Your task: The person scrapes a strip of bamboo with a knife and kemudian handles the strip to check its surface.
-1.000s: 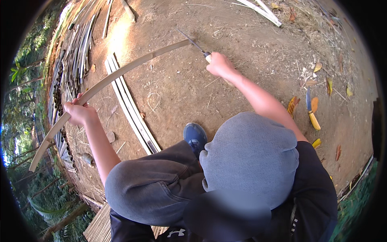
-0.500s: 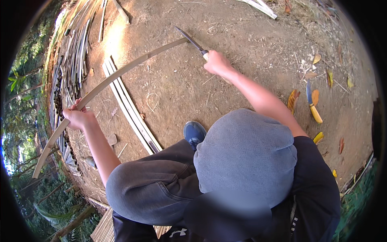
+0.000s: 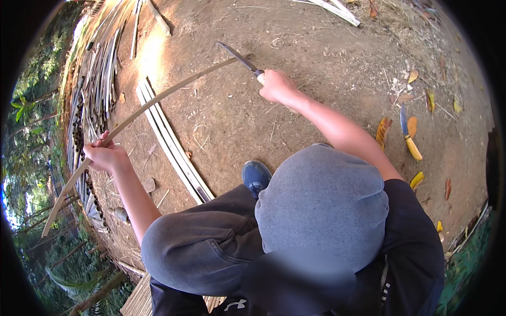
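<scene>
My left hand (image 3: 107,156) is closed around a long, thin, pale strip (image 3: 179,84) that looks like split bamboo. The strip bows from the far left edge up toward the middle, its narrow edge now turned upward. In my right hand (image 3: 278,86) is a knife with a dark blade (image 3: 245,62) and a pale handle mostly hidden by my fingers. The blade crosses the far end of the strip; whether it bites into it I cannot tell.
Pale split lengths (image 3: 161,126) lie on the dirt beyond my bent knee. A second knife (image 3: 412,149) with a yellow handle rests among dry leaves at right. Many thin poles (image 3: 103,79) are piled at far left, and white pieces (image 3: 337,11) lie at the top.
The strip has rolled in my left hand, from its flat face toward its narrow edge. My right hand and the knife have shifted slightly left and nearer.
</scene>
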A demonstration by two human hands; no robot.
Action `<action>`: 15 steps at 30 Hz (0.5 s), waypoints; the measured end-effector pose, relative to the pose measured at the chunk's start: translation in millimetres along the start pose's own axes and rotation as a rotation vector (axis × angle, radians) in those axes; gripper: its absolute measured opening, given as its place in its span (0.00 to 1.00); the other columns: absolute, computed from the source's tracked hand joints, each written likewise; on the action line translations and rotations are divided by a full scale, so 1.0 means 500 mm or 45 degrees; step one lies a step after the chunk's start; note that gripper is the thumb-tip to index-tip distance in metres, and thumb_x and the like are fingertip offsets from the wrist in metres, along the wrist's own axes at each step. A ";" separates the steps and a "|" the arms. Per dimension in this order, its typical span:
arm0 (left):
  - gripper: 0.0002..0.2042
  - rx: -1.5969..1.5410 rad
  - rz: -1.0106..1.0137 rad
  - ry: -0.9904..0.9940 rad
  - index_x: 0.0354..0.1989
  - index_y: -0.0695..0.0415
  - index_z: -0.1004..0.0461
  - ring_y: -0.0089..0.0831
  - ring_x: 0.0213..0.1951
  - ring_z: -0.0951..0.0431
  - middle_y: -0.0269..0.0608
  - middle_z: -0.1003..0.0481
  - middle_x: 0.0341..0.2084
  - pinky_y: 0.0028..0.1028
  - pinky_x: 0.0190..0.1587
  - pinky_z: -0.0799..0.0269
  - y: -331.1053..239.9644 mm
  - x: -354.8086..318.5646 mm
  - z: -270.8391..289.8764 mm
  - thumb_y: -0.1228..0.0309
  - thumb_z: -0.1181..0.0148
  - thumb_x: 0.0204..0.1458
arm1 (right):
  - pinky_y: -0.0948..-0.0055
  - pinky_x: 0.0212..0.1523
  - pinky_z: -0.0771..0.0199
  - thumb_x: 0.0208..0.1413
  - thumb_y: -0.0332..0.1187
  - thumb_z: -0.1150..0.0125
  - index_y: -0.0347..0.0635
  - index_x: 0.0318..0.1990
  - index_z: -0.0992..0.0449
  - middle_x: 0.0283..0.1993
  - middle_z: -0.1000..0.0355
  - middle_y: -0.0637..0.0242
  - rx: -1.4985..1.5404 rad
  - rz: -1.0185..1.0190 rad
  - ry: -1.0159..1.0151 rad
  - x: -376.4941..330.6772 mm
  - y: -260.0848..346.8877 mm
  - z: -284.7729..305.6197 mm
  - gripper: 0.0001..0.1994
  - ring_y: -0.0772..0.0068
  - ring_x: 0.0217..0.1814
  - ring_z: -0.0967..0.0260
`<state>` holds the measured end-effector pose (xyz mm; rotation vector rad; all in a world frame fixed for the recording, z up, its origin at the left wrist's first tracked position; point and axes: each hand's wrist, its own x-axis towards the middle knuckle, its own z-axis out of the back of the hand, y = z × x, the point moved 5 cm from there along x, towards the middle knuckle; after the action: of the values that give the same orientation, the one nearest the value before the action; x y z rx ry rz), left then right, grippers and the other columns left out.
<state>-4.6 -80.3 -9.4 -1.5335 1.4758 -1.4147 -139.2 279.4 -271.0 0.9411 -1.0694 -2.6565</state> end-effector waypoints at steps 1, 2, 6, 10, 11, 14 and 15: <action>0.13 -0.019 0.006 0.022 0.21 0.57 0.44 0.33 0.19 0.29 0.36 0.38 0.14 0.35 0.34 0.17 0.006 0.001 -0.003 0.73 0.54 0.58 | 0.62 0.34 0.24 0.51 0.28 0.42 0.35 0.47 0.25 0.39 0.22 0.55 -0.017 0.031 0.009 -0.005 0.002 -0.009 0.14 0.61 0.38 0.21; 0.13 -0.032 0.000 0.035 0.21 0.57 0.44 0.33 0.18 0.29 0.36 0.38 0.14 0.35 0.34 0.17 0.005 0.006 0.001 0.73 0.54 0.58 | 0.62 0.33 0.24 0.51 0.27 0.42 0.36 0.47 0.25 0.39 0.22 0.56 -0.032 0.074 0.028 -0.008 0.010 -0.019 0.14 0.62 0.37 0.22; 0.13 -0.026 0.012 0.087 0.20 0.57 0.45 0.32 0.18 0.29 0.35 0.38 0.14 0.34 0.34 0.16 -0.006 -0.008 -0.009 0.74 0.54 0.57 | 0.63 0.28 0.27 0.51 0.27 0.42 0.35 0.46 0.27 0.36 0.24 0.57 0.075 -0.008 -0.160 0.037 -0.054 0.000 0.14 0.65 0.32 0.25; 0.13 -0.032 0.005 0.099 0.20 0.56 0.44 0.34 0.20 0.26 0.35 0.37 0.14 0.35 0.35 0.17 0.005 0.013 0.006 0.73 0.54 0.59 | 0.57 0.38 0.23 0.50 0.29 0.42 0.34 0.46 0.27 0.39 0.23 0.52 0.097 0.007 -0.055 0.022 -0.046 -0.027 0.15 0.54 0.40 0.22; 0.13 -0.038 0.020 0.094 0.20 0.56 0.44 0.34 0.19 0.27 0.35 0.37 0.14 0.35 0.35 0.17 0.008 0.015 0.012 0.73 0.54 0.58 | 0.58 0.38 0.23 0.50 0.27 0.42 0.34 0.45 0.27 0.39 0.23 0.52 0.038 0.055 -0.077 0.004 -0.032 -0.026 0.14 0.56 0.40 0.21; 0.13 -0.079 0.060 0.084 0.20 0.55 0.45 0.34 0.19 0.27 0.35 0.38 0.14 0.35 0.34 0.18 0.014 0.018 0.009 0.74 0.55 0.57 | 0.58 0.40 0.23 0.49 0.27 0.42 0.34 0.44 0.26 0.40 0.22 0.51 0.150 -0.056 -0.020 0.011 -0.064 -0.027 0.14 0.56 0.40 0.21; 0.13 -0.059 0.032 0.111 0.20 0.55 0.45 0.34 0.18 0.28 0.35 0.38 0.14 0.35 0.33 0.19 0.009 0.013 0.004 0.74 0.55 0.57 | 0.58 0.40 0.23 0.49 0.27 0.42 0.34 0.44 0.26 0.40 0.22 0.50 0.163 -0.069 -0.054 0.019 -0.071 -0.016 0.13 0.55 0.41 0.21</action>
<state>-5.1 -87.8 -12.2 -1.4923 1.5844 -1.4590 -138.1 297.8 -304.0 0.9535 -1.2545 -2.6901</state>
